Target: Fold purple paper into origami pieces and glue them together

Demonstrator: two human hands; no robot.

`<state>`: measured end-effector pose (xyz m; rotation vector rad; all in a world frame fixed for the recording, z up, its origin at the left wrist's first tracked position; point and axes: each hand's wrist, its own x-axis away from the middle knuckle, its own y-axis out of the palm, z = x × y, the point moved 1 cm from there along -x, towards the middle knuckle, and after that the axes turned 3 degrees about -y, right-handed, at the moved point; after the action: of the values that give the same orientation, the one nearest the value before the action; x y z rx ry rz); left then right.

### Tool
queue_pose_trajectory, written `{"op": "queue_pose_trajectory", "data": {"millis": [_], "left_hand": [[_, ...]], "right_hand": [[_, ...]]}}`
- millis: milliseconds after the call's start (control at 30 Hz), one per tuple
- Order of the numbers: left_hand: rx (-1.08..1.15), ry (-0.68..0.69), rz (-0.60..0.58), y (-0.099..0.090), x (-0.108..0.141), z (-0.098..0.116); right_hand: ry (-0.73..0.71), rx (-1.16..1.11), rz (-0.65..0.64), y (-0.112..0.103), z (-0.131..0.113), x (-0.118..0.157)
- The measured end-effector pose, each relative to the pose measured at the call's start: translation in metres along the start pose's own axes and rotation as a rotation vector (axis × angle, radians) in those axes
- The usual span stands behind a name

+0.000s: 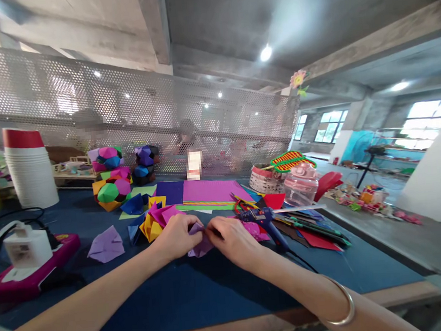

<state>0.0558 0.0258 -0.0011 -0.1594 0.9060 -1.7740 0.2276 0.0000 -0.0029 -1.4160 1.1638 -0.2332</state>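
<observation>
Between my two hands is a small folded piece of purple paper (200,247), held just above the blue table. My left hand (180,236) pinches its left side, and the fingers of my right hand (232,236) close on its right edge. Parts of the paper are hidden behind my fingers. Left of my hands lies another folded purple paper piece (106,244). Right behind my left hand sit yellow, pink and blue folded paper pieces (154,223). A blue hot glue gun (266,220) with a clear glue stick lies just right of my right hand.
A magenta power strip (63,246) with a white plug and a stack of paper cups (31,171) stand at the left. Colourful paper balls (112,188) and pink paper sheets (215,192) are behind. A clear jar (301,186) and tools lie right.
</observation>
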Motion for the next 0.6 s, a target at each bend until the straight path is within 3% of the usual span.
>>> {"op": "queue_pose_trajectory", "data": {"millis": [267, 600], "left_hand": [[-0.042, 0.030, 0.068, -0.0022, -0.0001, 0.0015], [-0.084, 0.062, 0.151, 0.0020, 0.0068, 0.0083]], "right_hand": [[0.007, -0.065, 0.059, -0.0003, -0.0036, -0.0019], [0.132, -0.200, 0.104, 0.0025, -0.0036, -0.0038]]}}
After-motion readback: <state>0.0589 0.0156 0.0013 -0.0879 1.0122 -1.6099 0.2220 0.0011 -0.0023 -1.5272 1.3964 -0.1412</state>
